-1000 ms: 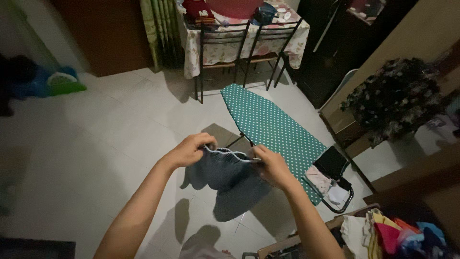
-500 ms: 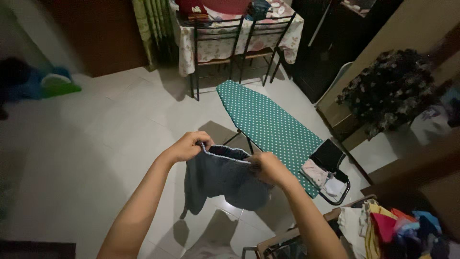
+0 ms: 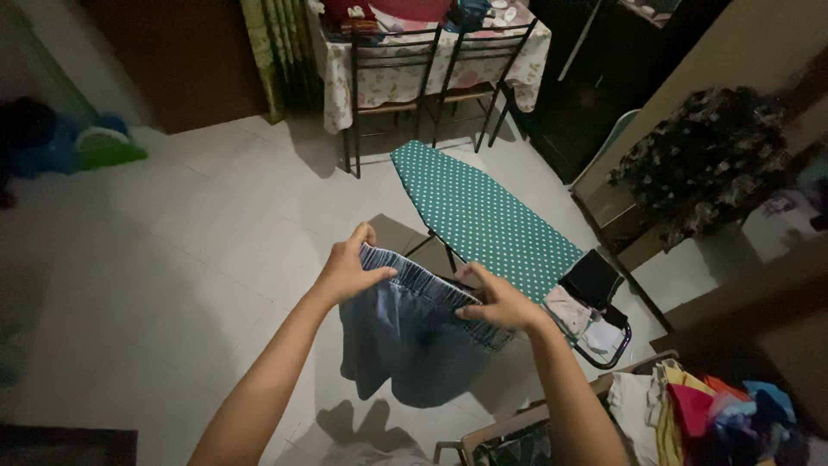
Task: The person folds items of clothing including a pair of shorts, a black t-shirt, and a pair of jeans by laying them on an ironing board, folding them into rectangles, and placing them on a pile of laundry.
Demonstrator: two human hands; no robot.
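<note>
I hold a pair of blue denim shorts (image 3: pixel 410 341) with an elastic waistband in the air, in front of me. My left hand (image 3: pixel 349 272) grips the left end of the waistband, thumb over the top. My right hand (image 3: pixel 496 298) grips the right end of the waistband. The shorts hang down from both hands, above the white tiled floor. Just beyond them stands a green ironing board (image 3: pixel 483 216) with white dots.
A rack at the board's near end (image 3: pixel 591 324) holds folded cloth. A basket of coloured clothes (image 3: pixel 699 414) sits at the lower right. Two chairs (image 3: pixel 423 86) and a covered table (image 3: pixel 431 43) stand at the back. A flowered garment (image 3: pixel 716 164) lies at the right.
The bunched shorts have been spread out along the waistband. My hands moved apart and now hold it stretched, and the denim hangs flatter.
</note>
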